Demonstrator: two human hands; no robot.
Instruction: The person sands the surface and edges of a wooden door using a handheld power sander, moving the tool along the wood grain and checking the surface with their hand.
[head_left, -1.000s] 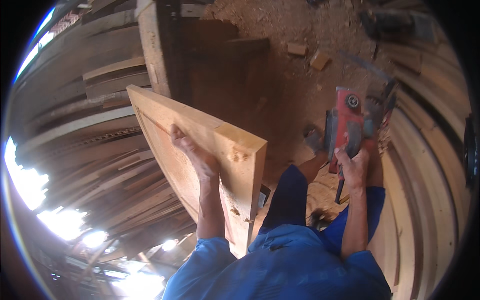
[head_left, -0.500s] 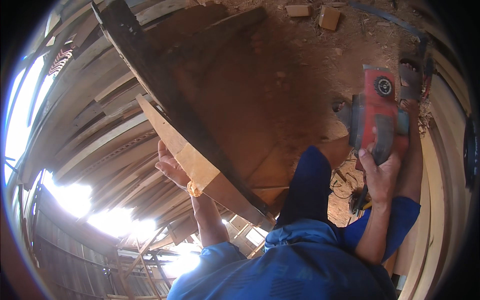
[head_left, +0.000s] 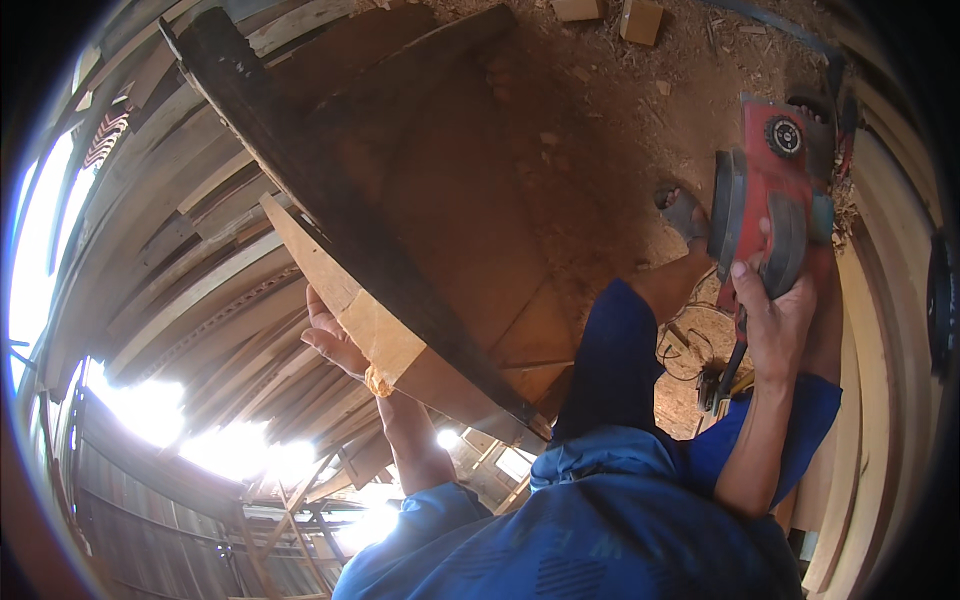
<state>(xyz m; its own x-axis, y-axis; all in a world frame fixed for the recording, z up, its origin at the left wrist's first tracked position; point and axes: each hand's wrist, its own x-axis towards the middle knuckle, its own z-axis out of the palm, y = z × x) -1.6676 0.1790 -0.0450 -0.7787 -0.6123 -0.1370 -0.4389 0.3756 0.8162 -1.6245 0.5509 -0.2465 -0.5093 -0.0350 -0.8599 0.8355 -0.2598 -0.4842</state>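
Note:
My right hand (head_left: 774, 318) is wrapped round the black handle of a red electric planer (head_left: 770, 200), held up on the right above my leg and foot. A toothed black dial shows on the planer's body. On the left, my left hand (head_left: 338, 335) lies along the outer edge of a long tapered wooden board (head_left: 385, 338), its thumb and fingers apart; part of the palm is hidden behind the board. A curled, pale wood shaving (head_left: 377, 382) hangs at the board's edge by my wrist. The board rests along a dark, worn beam (head_left: 330, 215).
Stacked planks (head_left: 200, 260) fill the left side, and long boards (head_left: 865, 420) line the right. Two wooden blocks (head_left: 640, 21) lie on the shavings-strewn ground at the far end. A cable (head_left: 680, 345) runs near my knee. A brown sheet (head_left: 450, 220) lies beyond the beam.
The planer has shifted slightly to the right in my right hand and tilted. My left hand stays at the board's edge. The whole view has moved a little.

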